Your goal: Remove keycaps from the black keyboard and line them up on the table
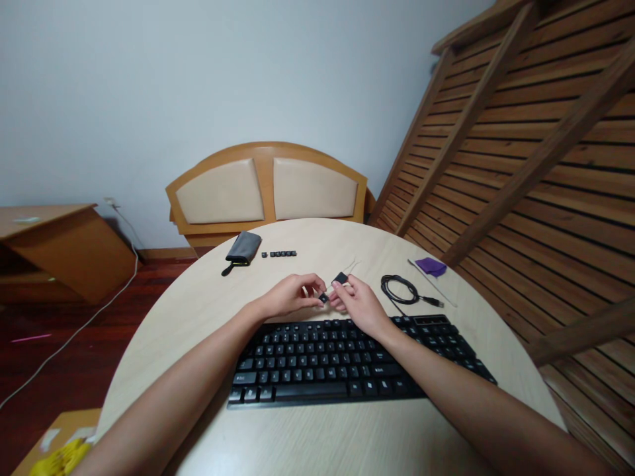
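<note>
Above the back edge of the black keyboard (307, 360), my left hand (297, 294) pinches a small black keycap (323, 298) between thumb and fingers. Close beside it, my right hand (360, 303) is closed on a keycap puller (340, 278) with a black handle and thin wires that point away from me. The two hands nearly meet, and I cannot tell whether they touch. My right forearm crosses over the keyboard's right part and hides some keys. A short row of loose black keycaps (283, 254) lies further back on the table.
The round pale table (317, 439) carries a grey pouch (244, 248) at back left. To the right lie the coiled USB cable (399, 289), a thin light stick (431, 283) and a purple cloth (431, 266). Wooden slats (536, 165) rise along the right side.
</note>
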A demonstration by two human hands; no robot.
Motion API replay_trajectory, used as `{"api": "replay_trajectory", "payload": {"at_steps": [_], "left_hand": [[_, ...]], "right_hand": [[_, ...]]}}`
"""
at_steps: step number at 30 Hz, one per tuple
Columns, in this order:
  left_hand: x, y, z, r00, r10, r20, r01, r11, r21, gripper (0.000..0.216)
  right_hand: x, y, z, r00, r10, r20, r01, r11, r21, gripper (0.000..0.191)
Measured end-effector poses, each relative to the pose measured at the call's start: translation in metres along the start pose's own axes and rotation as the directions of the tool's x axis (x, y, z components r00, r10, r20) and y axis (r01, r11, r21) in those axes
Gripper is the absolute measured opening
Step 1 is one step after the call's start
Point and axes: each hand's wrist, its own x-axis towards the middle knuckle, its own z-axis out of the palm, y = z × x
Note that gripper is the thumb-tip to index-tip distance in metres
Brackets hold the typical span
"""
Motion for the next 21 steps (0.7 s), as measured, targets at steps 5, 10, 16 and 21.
{"api": "replay_trajectory", "payload": {"at_steps": [5, 10, 16, 21], "left_hand": [[-0.0005, -0.0031, -0.0005, 0.999, 0.036, -0.022, -0.035, 0.998, 0.045, 0.027], [-0.0005, -0.0019, -0.0029, 0.994, 0.109, -0.005, -0.108, 0.985, 0.133, 0.023], [0.0001, 0.0028, -0.0042, 0.983, 0.18, 0.024, -0.181, 0.969, 0.169, 0.024], [-0.0004, 0.0027, -0.004, 0.981, 0.194, 0.024, -0.196, 0.967, 0.161, 0.024]], "right_hand": [[0.0001, -0.0003, -0.0002, 1.0, 0.013, -0.001, -0.013, 1.0, 0.011, 0.033], [0.0008, 0.0003, -0.0005, 1.0, 0.012, -0.009, -0.012, 1.0, 0.006, 0.031], [0.0003, -0.0021, 0.0005, 0.998, 0.061, -0.003, -0.061, 0.998, 0.0, 0.026], [-0.0005, -0.0052, 0.001, 0.997, 0.082, 0.005, -0.082, 0.997, 0.006, 0.022]]}}
